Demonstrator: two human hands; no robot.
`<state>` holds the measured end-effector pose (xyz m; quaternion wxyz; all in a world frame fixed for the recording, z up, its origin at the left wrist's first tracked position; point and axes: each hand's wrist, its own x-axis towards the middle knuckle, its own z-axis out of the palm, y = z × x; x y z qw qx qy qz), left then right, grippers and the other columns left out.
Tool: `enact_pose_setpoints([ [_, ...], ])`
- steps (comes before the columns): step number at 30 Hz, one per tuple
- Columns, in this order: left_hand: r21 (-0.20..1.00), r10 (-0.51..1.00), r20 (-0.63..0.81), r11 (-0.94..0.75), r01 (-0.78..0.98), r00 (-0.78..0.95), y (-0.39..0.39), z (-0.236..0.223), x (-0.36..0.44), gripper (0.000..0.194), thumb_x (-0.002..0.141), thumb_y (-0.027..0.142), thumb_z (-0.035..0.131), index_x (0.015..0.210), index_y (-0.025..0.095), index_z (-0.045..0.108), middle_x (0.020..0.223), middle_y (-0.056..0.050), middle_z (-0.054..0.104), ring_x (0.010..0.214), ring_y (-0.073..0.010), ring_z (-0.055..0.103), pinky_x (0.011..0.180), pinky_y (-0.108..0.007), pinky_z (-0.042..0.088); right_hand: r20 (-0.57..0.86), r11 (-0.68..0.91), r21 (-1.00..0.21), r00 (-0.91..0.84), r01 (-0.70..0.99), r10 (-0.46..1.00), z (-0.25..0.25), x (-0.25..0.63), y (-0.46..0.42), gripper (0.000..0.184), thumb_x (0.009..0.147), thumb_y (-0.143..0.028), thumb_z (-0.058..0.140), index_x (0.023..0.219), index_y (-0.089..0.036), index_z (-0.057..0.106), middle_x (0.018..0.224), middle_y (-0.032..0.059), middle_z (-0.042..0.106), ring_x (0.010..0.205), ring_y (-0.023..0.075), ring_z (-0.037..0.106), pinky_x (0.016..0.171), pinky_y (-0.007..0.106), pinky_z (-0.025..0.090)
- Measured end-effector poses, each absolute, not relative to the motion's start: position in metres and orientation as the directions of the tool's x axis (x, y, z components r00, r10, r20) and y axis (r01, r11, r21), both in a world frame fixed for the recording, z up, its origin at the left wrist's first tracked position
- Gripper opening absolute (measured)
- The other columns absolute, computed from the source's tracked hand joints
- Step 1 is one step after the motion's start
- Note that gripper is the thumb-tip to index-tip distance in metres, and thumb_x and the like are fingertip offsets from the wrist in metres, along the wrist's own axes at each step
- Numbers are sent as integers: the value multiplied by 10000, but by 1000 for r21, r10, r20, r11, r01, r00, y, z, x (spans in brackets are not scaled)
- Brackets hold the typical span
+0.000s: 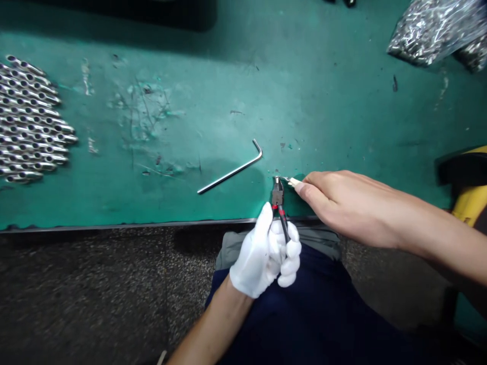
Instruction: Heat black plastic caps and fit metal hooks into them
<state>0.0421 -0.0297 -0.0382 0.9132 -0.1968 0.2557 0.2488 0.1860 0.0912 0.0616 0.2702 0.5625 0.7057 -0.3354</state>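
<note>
My left hand (pixel 266 256), in a white glove, is closed around the dark, red-banded handles of a pair of pliers (pixel 278 195). The pliers point away from me over the table's front edge. At their jaw tips sits a small shiny metal piece (pixel 276 179). From the right comes my bare right hand (pixel 338 200), thumb and fingers pinched on a slim pale tool (pixel 292 182) with a thin metallic tip. That tip meets or nearly touches the metal piece; its exact kind is too small to tell. Left of the pliers lies a hex key (pixel 230 175), bent end away from me.
Rows of shiny metal tubes (pixel 32 121) with holes lie at the left on the green table (pixel 182 116). A clear plastic bag of metal parts (pixel 426 33) rests at the far right. Something yellow and black (pixel 470 203) stands beside my right forearm. A dark object (pixel 114 10) spans the back left.
</note>
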Motion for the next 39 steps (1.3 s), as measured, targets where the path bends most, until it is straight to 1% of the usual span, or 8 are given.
enact_pose_setpoints([
  [6, -274, 332, -533, 802, -530, 778, -29, -41, 39, 679, 919, 735, 356, 790, 141, 658, 593, -35, 604, 404, -156, 553, 321, -256, 425, -776, 200, -160, -249, 967, 580, 62, 185, 95, 550, 1036, -526, 269, 740, -222, 619, 685, 33, 645, 568, 182, 537, 494, 307, 334],
  [11, -316, 311, -504, 802, -507, 806, -28, -43, 38, 700, 910, 751, 348, 799, 134, 660, 599, -45, 609, 412, -165, 562, 332, -261, 428, -834, 220, -171, -260, 960, 486, 63, 185, 109, 577, 1044, -520, 252, 749, -224, 650, 677, 37, 661, 575, 192, 583, 554, 323, 373],
  [14, -336, 301, -498, 798, -501, 813, -27, -45, 38, 706, 910, 752, 341, 805, 131, 661, 601, -51, 614, 417, -171, 568, 337, -264, 430, -842, 276, -188, -300, 943, 449, 61, 189, 116, 524, 1045, -476, 302, 761, -221, 661, 687, 39, 668, 581, 192, 596, 579, 324, 381],
  [20, -382, 273, -470, 794, -472, 839, -28, -48, 40, 712, 914, 762, 285, 776, 153, 627, 635, -59, 632, 444, -186, 589, 353, -281, 439, -808, 433, -211, -406, 876, 428, 58, 190, 113, 378, 1033, -315, 378, 770, -212, 630, 657, 24, 637, 507, 167, 542, 488, 298, 284],
  [24, -320, 296, -513, 805, -500, 805, -28, -46, 44, 737, 914, 766, 262, 783, 146, 638, 612, -46, 606, 413, -174, 560, 333, -278, 424, -766, 491, -160, -421, 856, 485, 54, 187, 107, 340, 1028, -290, 390, 801, -193, 625, 586, 18, 587, 422, 143, 456, 462, 306, 219],
  [29, -144, 377, -633, 801, -581, 676, -27, -35, 50, 693, 931, 730, 303, 781, 139, 632, 611, -26, 577, 388, -142, 513, 322, -254, 400, -748, 449, -150, -398, 881, 530, 53, 182, 102, 343, 1016, -318, 393, 776, -206, 610, 551, 15, 564, 408, 163, 437, 445, 317, 221],
  [36, 27, 426, -722, 805, -593, 545, -28, -22, 56, 678, 888, 769, 384, 795, 140, 618, 629, -11, 553, 402, -119, 493, 334, -237, 392, -735, 415, -29, -301, 910, 608, 50, 173, 90, 428, 1014, -347, 330, 770, -190, 645, 618, 95, 617, 514, 231, 549, 483, 336, 302],
  [39, 20, 426, -730, 795, -606, 535, -27, -23, 55, 659, 901, 752, 381, 797, 146, 618, 613, -8, 557, 386, -116, 486, 326, -229, 381, -672, 471, -20, -361, 882, 647, 47, 177, 83, 373, 1005, -324, 365, 815, -173, 649, 663, 115, 645, 558, 248, 594, 503, 338, 283],
])
